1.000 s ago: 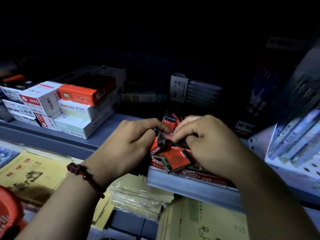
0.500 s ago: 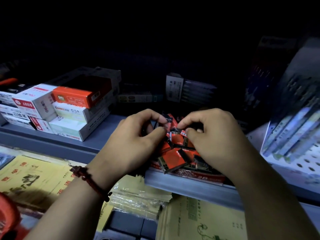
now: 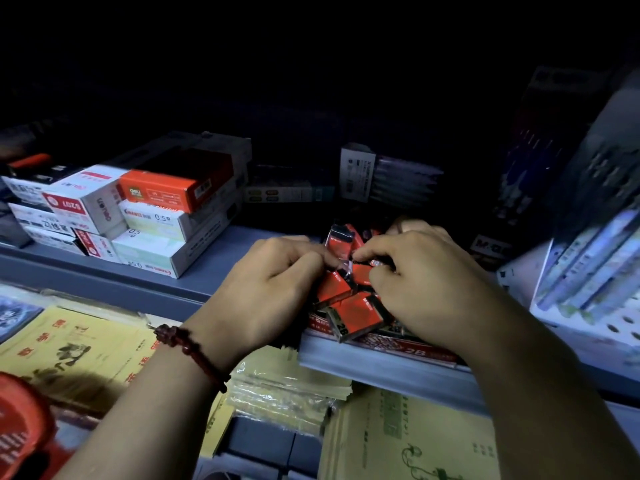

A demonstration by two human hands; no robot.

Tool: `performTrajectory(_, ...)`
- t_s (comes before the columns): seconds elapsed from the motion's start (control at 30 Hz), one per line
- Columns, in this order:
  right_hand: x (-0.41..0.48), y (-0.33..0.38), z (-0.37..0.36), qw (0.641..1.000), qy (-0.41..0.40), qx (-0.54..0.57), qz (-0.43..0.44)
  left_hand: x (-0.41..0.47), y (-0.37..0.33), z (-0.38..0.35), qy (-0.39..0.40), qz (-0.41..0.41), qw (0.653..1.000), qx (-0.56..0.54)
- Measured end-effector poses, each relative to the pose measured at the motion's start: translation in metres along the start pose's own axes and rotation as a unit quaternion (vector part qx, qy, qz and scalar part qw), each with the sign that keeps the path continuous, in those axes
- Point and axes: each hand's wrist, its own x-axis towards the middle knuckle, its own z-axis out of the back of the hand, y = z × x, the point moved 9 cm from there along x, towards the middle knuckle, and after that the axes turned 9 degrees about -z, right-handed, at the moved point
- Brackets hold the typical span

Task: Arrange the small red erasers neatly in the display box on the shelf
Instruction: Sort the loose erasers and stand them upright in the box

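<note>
Your left hand (image 3: 273, 289): curled over the near left corner of the display box (image 3: 408, 351), thumb and forefinger pinched together on a small wrapped piece at the top of the pile.
Your right hand (image 3: 426, 285): bent over the right side of the box, forefinger and thumb pinched shut on the same spot, its fingertips touching those of your left hand; what exactly sits between them is too small and dark to tell.
Red erasers (image 3: 356, 311): heaped loose between and under both your hands, lying at mixed angles, not in rows; one marked 2B juts over the front edge just below your right thumb, and another stands tilted just beyond your fingertips.
Display box: under your hands, its red front strip against the lip of the shelf (image 3: 166, 289).
Bead bracelet (image 3: 192, 351): around your left wrist.
Stacked boxes (image 3: 145, 216): well to the left of your left hand, farther back on the shelf.
Yellow booklets (image 3: 79, 344): below your left forearm, on the lower level.
</note>
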Motion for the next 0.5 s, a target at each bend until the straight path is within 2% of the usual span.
performTrajectory(0.27,0.0006,0.0007,0.0027,0.999,-0.037,0.006,0.0,0.0012,0.0007,-0.0022,0.027,0.016,0.999,0.01)
performTrajectory(0.5,0.0016,0.0001,-0.0023,0.999,-0.023,-0.012,-0.022,0.0021,0.002,-0.0025,0.034,0.013,0.999,0.012)
